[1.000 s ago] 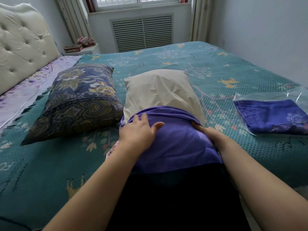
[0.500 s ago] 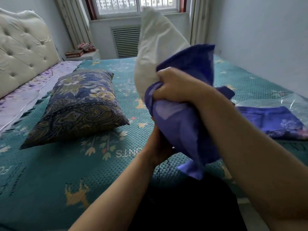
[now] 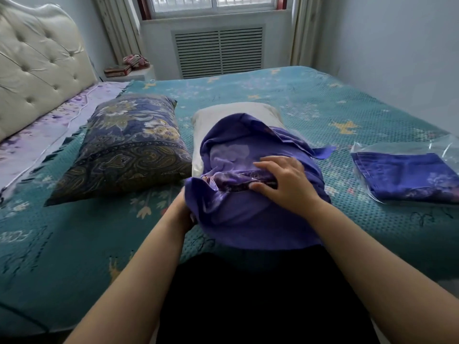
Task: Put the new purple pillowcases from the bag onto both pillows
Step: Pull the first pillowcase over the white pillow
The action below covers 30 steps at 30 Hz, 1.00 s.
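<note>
Right hand: fingers spread and curled down over the bunched purple pillowcase, thumb and fingertips pinching a rolled fold of the fabric on top of the bundle. Left hand: mostly hidden under the near-left corner of the pillowcase; its fingers cannot be seen, so their state cannot be determined, though the hand is in contact with the fabric.

White pillow: lies on the teal bedspread, long axis running from the person toward the window. The pillowcase covers the near part; the far end remains bare and points away from the person.

Patterned pillow: lies just beside the white pillow on the left, angled toward the headboard. Clear plastic bag: lies to the right, apart from the pillow, containing a second folded purple pillowcase. Bare bedspread is available beyond the white pillow and at near left.
</note>
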Tool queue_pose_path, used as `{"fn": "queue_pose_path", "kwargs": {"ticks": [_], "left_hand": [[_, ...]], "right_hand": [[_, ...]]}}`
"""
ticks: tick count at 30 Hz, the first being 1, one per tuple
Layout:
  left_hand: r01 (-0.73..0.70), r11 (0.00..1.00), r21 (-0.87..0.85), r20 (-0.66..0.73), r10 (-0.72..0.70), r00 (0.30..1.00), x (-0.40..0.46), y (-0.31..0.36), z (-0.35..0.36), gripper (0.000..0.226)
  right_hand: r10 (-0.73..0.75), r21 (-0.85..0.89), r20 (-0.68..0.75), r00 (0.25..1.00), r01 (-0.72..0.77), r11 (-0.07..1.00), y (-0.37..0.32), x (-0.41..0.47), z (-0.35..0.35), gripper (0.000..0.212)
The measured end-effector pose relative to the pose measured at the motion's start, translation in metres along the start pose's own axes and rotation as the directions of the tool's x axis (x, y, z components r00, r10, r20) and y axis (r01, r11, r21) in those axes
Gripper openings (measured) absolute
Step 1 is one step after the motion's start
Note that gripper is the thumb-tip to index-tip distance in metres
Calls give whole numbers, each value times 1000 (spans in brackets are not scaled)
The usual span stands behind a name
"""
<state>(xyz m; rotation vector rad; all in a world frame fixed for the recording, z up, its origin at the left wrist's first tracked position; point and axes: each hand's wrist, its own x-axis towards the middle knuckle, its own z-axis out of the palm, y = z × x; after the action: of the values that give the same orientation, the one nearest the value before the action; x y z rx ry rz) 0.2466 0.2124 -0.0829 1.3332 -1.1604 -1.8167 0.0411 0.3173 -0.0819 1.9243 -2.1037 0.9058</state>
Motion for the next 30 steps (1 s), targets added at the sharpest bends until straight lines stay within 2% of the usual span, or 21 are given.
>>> {"fn": "queue_pose_path", "kwargs": {"ticks": [2, 3, 4, 5, 6, 7, 8, 9, 11, 12, 13, 14, 16, 18, 19, 21, 23, 26, 28, 30], "left_hand": [[-164, 983, 87, -50, 169, 984, 6, 1, 1, 48], [-260, 943, 208, -103, 286, 953, 4, -1, 3, 48], [-345, 850, 398, -79, 407, 910, 7, -3, 5, 44], [-400, 703, 588, -24, 509, 860, 3, -3, 6, 39], [-434, 514, 739, 39, 611, 791, -3, -5, 10, 38], [-471, 344, 813, 115, 697, 708, -12, -7, 13, 42], [-492, 200, 847, 204, 733, 648, -18, -3, 15, 51], [-496, 107, 862, 278, 717, 639, -23, 1, 18, 63], [-453, -44, 890, 381, 616, 689, -22, 3, 25, 70], [-426, -93, 900, 397, 579, 712, -20, 0, 29, 62], [-418, -85, 905, 385, 584, 715, -18, -3, 32, 48], [-416, -31, 909, 347, 610, 712, -17, -5, 34, 33], [-420, 125, 899, 246, 650, 719, -11, -6, 33, 17], [-469, 335, 817, 166, 642, 748, 5, -4, 27, 9], [-492, 455, 742, 134, 618, 774, 15, -1, 21, 8], [-517, 669, 534, 98, 558, 824, 30, 4, 5, 20], [-481, 811, 333, 57, 492, 869, 39, 4, -8, 23], [-380, 879, 287, -7, 399, 917, 53, -4, -18, 23], [-346, 832, 434, -14, 390, 921, 65, -12, -26, 26], [-234, 734, 637, -55, 346, 937, 76, -20, -36, 38]], "right_hand": [[30, -39, 24, 999, -29, 999, 24, -16, -4, 82], [38, -32, 21, 999, -37, 999, 35, -25, -6, 85], [40, -1, -1, 999, -40, 999, 44, -33, -9, 86], [41, 43, -39, 998, -40, 998, 51, -39, -11, 84], [48, 69, -82, 996, -42, 997, 58, -46, -13, 80], [56, 76, -116, 992, -47, 996, 64, -52, -13, 75], [67, 77, -139, 988, -56, 995, 68, -56, -11, 68], [88, 69, -154, 984, -78, 995, 73, -59, -8, 60], [189, 93, -202, 961, -174, 980, 78, -61, -1, 42], [280, 146, -218, 935, -253, 957, 75, -58, -1, 36], [370, 210, -216, 904, -327, 922, 70, -54, 0, 33], [438, 251, -201, 876, -386, 888, 63, -48, -1, 31], [486, 252, -180, 855, -437, 863, 46, -33, -1, 27], [445, 217, -187, 876, -406, 888, 35, -15, -5, 28], [414, 183, -163, 895, -385, 905, 33, -5, -7, 28], [386, 66, -29, 922, -383, 921, 33, 17, -12, 23], [403, -63, 94, 911, -398, 915, 33, 35, -15, 21], [431, -85, 154, 889, -422, 902, 29, 45, -8, 24], [415, -46, 175, 893, -414, 909, 30, 39, -4, 25], [438, -42, 178, 881, -438, 898, 38, 26, -6, 31]]}}
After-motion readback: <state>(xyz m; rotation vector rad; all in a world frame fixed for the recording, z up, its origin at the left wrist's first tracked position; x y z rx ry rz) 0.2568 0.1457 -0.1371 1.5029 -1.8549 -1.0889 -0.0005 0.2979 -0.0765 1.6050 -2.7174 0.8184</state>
